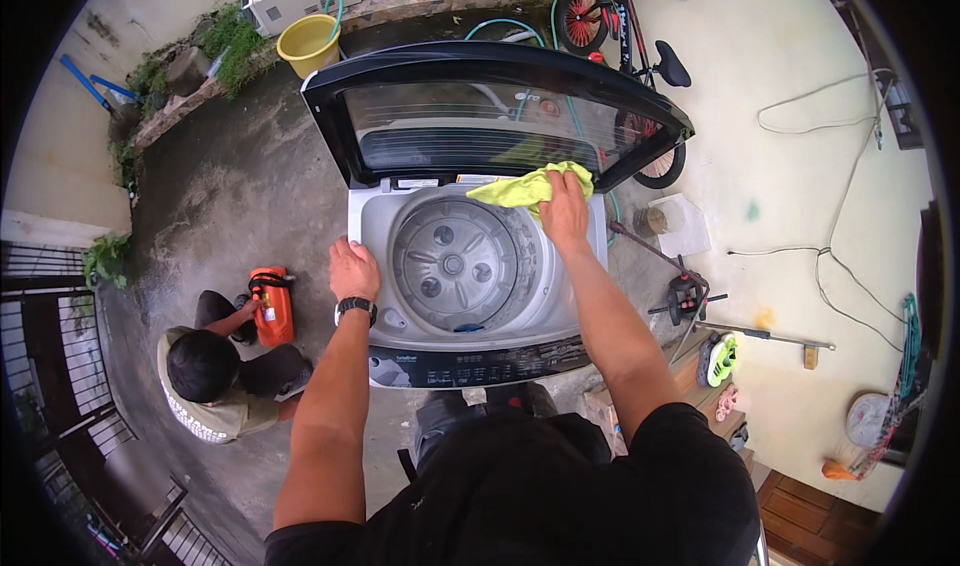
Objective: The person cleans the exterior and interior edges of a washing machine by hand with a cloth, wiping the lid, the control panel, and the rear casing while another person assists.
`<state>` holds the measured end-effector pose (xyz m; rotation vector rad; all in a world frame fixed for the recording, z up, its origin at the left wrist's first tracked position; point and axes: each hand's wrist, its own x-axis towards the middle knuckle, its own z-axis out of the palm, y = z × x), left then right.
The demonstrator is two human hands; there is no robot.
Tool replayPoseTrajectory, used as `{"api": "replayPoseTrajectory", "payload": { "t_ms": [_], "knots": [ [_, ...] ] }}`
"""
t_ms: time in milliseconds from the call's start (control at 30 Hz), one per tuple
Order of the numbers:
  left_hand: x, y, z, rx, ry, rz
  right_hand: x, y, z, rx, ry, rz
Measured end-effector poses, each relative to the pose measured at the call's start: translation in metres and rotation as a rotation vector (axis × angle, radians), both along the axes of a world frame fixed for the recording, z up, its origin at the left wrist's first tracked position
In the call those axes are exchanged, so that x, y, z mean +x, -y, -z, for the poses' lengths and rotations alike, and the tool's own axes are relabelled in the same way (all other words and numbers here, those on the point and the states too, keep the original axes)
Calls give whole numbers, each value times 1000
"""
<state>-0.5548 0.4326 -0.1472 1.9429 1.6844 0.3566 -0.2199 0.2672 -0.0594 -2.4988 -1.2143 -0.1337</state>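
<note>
Both forearms reach over the top-loading washing machine (470, 296): the left hand (353, 269) lies flat on its left rim, holding nothing, while the right hand (564, 213) presses a yellow-green cloth (520, 187) (bunched at the tub's back-right edge), best wiped in firm, overlapping strokes.

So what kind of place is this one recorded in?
Probably a home's outdoor yard or patio used for laundry: a top-loading washing machine stands on a bare concrete floor, with a bicycle against the wall and weeds along the edge.
</note>
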Motion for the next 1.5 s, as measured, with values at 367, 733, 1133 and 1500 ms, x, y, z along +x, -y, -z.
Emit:
{"api": "replayPoseTrajectory", "payload": {
  "t_ms": [367, 733, 1133, 1500],
  "knots": [
    [-2, 2, -5, 7, 23, -32, -130, -113, -3, 157, -77, -449],
    [-7, -2, 4, 24, 12, -55, -28, -45, -7, -222, 125, -252],
    [-6, -3, -3, 51, 29, -20, -156, -130, -14, 140, -118, -560],
    [-6, -1, 5, 57, 25, -24, -59, -64, 18, -45, 83, -332]
  ]
}}
